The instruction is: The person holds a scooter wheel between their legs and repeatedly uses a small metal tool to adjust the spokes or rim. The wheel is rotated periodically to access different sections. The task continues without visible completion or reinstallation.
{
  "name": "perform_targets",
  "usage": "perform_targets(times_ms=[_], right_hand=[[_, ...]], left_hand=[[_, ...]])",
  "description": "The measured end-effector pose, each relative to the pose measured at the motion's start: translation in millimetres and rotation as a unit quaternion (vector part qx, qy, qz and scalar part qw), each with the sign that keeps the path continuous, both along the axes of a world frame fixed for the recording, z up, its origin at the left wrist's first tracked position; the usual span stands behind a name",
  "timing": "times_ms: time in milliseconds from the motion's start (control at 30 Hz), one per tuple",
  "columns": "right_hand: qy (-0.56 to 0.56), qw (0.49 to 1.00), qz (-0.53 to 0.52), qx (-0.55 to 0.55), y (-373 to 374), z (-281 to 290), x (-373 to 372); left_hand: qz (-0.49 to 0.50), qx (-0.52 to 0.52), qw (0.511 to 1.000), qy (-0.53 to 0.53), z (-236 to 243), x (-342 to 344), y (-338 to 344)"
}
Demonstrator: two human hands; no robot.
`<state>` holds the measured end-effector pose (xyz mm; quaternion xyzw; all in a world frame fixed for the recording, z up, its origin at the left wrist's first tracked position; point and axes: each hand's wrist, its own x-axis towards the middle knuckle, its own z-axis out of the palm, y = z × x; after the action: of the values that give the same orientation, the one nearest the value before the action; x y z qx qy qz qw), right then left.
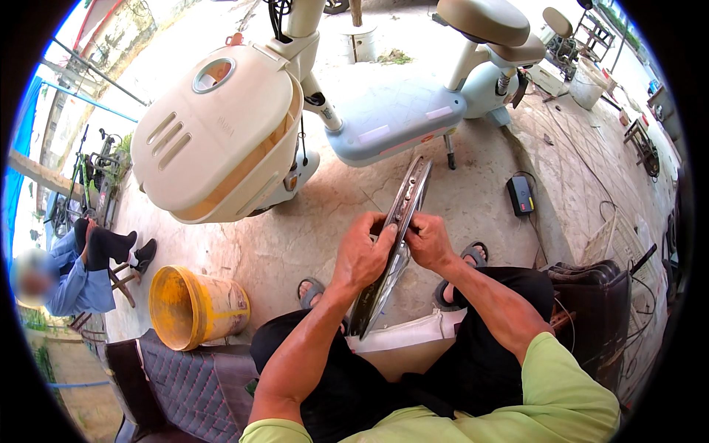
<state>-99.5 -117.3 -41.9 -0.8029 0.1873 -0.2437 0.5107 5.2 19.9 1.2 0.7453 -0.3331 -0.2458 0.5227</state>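
My left hand (365, 251) and my right hand (432, 240) are closed on either side of a long, narrow metal piece (408, 196), held between my knees. It has dark and silvery edges, a row of small holes along its top and shiny parts on its right side; it looks like a wheel rim seen edge-on, but I cannot tell for sure. My thumbs press near its middle. Its lower end rests by a pale cloth or board (413, 347) across my lap.
A cream and light-blue scooter (391, 122) stands ahead. A yellow bucket (198, 306) is at left, near a seated person (77, 273) and bicycles (88, 177). A black charger (520, 195) with cables lies at right, near a dark padded seat (591, 295).
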Motion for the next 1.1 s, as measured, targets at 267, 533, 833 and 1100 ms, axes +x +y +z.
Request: perform_targets(times_ms=[267,533,833,1100], right_hand=[[-0.052,0.992,0.058,-0.104,3,-2,0],[-0.038,0.994,0.064,-0.083,5,0,-1],[-0.027,0.999,-0.041,-0.005,-18,17,1],[0.040,0.994,0.075,0.072,-27,-1,7]], left_hand=[[-0.005,-0.027,0.993,-0.112,-14,1,1],[0.001,-0.022,0.996,-0.081,-9,-2,3],[0.006,-0.020,0.999,-0.025,-14,2,6],[-0.023,-0.011,1.000,0.014,-4,-2,5]])
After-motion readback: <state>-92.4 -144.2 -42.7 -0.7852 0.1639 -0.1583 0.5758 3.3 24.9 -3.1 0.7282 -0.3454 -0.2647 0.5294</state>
